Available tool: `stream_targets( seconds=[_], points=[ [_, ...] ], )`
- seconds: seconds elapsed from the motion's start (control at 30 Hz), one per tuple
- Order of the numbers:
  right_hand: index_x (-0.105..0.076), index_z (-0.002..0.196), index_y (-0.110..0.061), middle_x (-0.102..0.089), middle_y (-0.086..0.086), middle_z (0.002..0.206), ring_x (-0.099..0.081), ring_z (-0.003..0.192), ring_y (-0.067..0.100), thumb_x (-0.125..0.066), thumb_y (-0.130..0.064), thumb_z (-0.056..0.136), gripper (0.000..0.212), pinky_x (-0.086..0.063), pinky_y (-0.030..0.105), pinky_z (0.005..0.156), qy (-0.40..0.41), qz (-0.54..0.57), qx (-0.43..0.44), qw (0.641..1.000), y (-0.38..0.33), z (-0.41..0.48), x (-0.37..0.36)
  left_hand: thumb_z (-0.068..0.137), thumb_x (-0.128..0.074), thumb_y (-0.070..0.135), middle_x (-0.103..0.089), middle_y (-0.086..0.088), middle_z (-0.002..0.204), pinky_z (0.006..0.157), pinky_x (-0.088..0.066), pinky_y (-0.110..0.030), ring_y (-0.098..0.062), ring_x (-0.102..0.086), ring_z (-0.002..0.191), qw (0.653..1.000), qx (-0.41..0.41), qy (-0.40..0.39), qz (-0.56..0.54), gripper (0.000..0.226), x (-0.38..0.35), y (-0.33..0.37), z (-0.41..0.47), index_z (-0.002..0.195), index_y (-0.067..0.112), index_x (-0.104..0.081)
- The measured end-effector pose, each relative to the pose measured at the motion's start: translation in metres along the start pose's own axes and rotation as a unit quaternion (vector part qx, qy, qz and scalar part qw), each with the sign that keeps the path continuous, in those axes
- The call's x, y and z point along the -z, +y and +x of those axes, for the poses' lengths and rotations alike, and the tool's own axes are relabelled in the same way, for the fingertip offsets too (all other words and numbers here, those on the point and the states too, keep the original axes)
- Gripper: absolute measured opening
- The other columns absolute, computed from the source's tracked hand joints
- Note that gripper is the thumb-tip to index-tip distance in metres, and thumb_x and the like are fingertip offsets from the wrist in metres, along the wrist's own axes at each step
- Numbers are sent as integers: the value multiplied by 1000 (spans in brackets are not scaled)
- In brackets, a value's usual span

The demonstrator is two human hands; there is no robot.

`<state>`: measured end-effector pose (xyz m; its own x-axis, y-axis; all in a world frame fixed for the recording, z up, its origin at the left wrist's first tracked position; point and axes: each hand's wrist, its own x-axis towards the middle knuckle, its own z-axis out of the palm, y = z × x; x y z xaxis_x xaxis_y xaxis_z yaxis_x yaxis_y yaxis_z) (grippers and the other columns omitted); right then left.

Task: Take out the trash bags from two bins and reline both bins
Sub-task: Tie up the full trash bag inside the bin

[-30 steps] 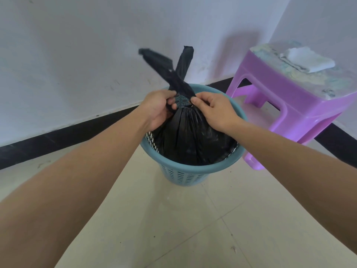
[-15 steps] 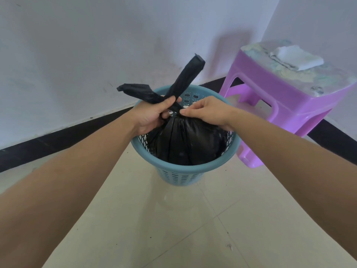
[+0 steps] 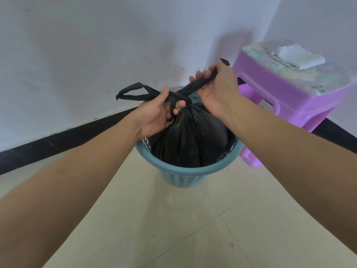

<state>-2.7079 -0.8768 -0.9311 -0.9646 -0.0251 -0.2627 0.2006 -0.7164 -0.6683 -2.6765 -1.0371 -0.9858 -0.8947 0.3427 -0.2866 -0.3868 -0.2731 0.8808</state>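
A black, crinkled trash bag [image 3: 191,140] sits gathered at its neck inside the teal slotted bin [image 3: 193,168] at the frame's centre. The left hand [image 3: 156,115] pinches one crossed handle strip, the right hand [image 3: 216,88] grips the other.

Far right, a purple plastic stool [image 3: 280,88] stands by the corner, with a folded white cloth [image 3: 297,58] lying on its patterned top. Behind it the white wall [image 3: 96,45] runs down to a black skirting strip [image 3: 48,146], and cream floor tiles [image 3: 173,229] fill the near ground, thin joint lines crossing them.
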Motion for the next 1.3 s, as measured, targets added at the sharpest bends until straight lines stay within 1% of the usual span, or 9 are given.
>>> stream_targets(
  seconds=[0.2, 0.43, 0.57, 0.63, 0.73, 0.87, 1.0, 1.13, 1.3],
  points=[
    [-42, 68, -14, -25, -4, 49, -28, 41, 12, -36, -21, 104, 37, -39, 27, 52, 7, 61, 19, 998, -17, -5, 3, 102, -23, 56, -74, -1, 103, 60, -47, -24, -8, -61, 69, 998, 24, 4, -53, 46, -10, 3, 5, 70, 28, -40],
    [-45, 67, -16, -19, -7, 51, -15, 42, 10, -50, -22, 94, 28, -27, 22, 42, 35, -23, -16, 999, -8, -19, 3, 92, -64, 22, -70, 2, 86, 74, -45, -26, -8, -63, 72, 998, -5, 61, -3, 4, -8, 2, 8, 91, 21, -60],
    [-51, 82, -14, -33, -3, 56, -32, 45, 10, -55, -22, 93, 14, -36, 22, 42, 84, -144, -10, 986, -8, -12, 12, 87, -66, 2, -66, 8, 72, 76, -45, -27, -7, -65, 70, 996, -35, 85, 21, 50, -9, -5, 10, 63, 26, -31],
    [-55, 105, -12, -52, 3, 81, -52, 65, 13, -60, -23, 90, 20, -51, 28, 54, 109, -269, 27, 956, -8, -7, 17, 85, -66, -4, -65, 8, 73, 72, -47, -26, -7, -66, 73, 991, -57, 104, 63, 53, -6, -4, 9, 62, 24, -28],
    [-40, 141, -17, -49, 3, 128, -56, 108, 17, -62, -22, 86, 59, -50, 33, 92, 131, -505, 177, 835, -14, 1, 31, 85, -65, -8, -68, 5, 78, 71, -52, -26, -11, -68, 85, 981, -85, 112, 130, 53, 0, 4, 4, 62, 22, -28],
    [-50, 140, -17, -55, 0, 130, -51, 121, 19, -56, -17, 88, 52, -41, 37, 106, 1, -660, 320, 680, -24, 5, 36, 85, -65, -11, -62, -5, 86, 79, -58, -31, -18, -70, 90, 967, -113, 109, 200, 51, 5, 12, -2, 64, 19, -29],
    [-63, 132, -17, -65, -5, 126, -57, 114, 4, -54, -4, 95, 40, -40, 7, 99, -186, -694, 120, 685, -13, 1, 33, 82, -66, -14, -66, -16, 91, 85, -59, -40, -26, -69, 89, 955, -118, 54, 268, 49, -1, 12, -5, 65, 16, -31],
    [-68, 124, -18, -70, -5, 114, -60, 101, 4, -54, -8, 96, 32, -39, -4, 78, -216, -724, 37, 654, -2, -1, 42, 81, -67, -15, -66, -18, 87, 74, -60, -31, -18, -69, 77, 942, -137, 68, 300, 47, -3, 8, -5, 65, 14, -33],
    [-69, 118, -19, -70, -1, 111, -63, 105, 15, -57, -19, 99, 22, -44, 23, 98, -196, -765, 49, 612, 6, 3, 48, 76, -75, -6, -70, -21, 91, 76, -61, -37, -25, -70, 86, 915, -158, 166, 332, 39, -1, -3, -1, 63, 16, -45]
  ],
)
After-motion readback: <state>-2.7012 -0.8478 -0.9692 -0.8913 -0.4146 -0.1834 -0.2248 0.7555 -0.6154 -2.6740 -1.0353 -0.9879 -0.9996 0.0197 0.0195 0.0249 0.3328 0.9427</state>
